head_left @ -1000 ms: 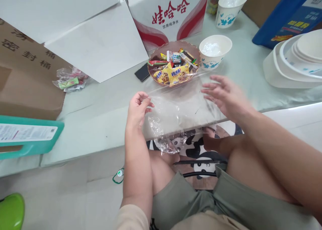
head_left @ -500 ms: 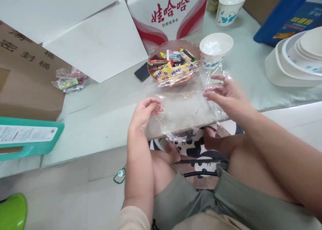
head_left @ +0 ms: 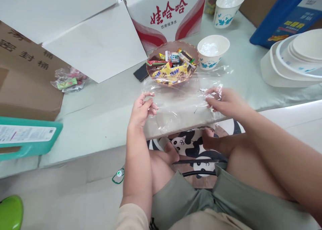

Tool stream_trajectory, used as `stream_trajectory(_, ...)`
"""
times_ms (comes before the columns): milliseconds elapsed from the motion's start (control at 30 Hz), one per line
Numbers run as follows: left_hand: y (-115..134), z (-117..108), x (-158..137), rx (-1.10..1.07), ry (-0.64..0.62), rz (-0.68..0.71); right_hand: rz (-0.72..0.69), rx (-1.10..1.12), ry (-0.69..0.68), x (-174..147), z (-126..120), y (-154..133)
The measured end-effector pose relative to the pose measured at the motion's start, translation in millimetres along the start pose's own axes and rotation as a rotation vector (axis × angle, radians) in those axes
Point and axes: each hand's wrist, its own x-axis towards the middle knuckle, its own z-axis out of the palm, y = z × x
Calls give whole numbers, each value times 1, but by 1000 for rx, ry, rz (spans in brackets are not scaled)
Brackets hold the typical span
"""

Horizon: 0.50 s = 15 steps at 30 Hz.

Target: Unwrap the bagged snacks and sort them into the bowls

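Observation:
A clear plastic film, thin and crinkled, is stretched between my two hands over the table's front edge. My left hand pinches its left side between thumb and fingers. At the other side my right hand grips the film, some of it bunched at the fingers. Just beyond lies a scalloped, gold-rimmed bowl full of wrapped snacks, several in yellow wrappers. The film's far edge lies close to the bowl; whether it touches the bowl I cannot tell.
Right of the bowl stands a paper cup with clear plastic inside, and another cup is behind it. White tubs and a blue container stand at right. Cartons line the back; a teal jug lies left.
My right hand has moved down and slightly inward, and its fingers have drawn closer together on the film. The film lies lower and flatter over the table edge.

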Motion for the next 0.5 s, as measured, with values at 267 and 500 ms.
stream_trajectory(267,8,-12,-8,-270,2,105,-270,472,83,1,-3,0)
stream_trajectory(500,5,-20,-5,-144,-19,121,-309,422,-12,0,-14,2)
